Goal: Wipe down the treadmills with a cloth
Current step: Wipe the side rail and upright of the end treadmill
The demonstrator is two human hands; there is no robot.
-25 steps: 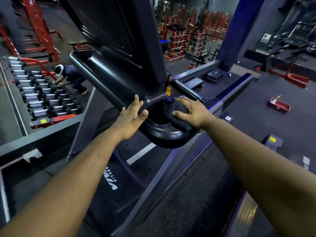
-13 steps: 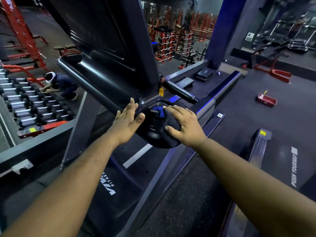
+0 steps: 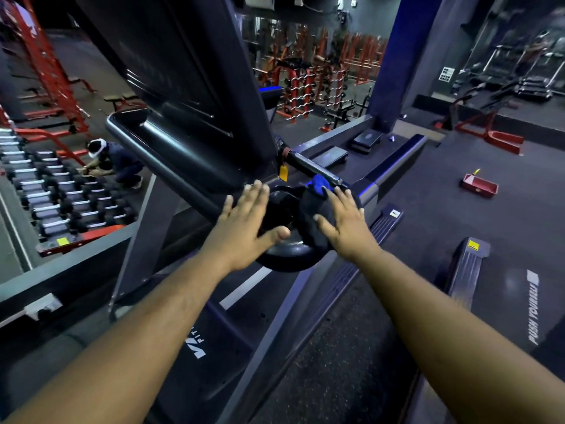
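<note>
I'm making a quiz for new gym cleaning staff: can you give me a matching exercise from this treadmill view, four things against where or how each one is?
Things:
1. cloth
2. left hand
3. yellow tag
4. red tray

Places or states:
A. lies on the floor off to the right
B. hangs just below the console
C. pressed under the right hand on the rounded handrail end
D. flat, fingers straight, on the handrail end

Pairs: 1-C, 2-D, 3-B, 4-A
</note>
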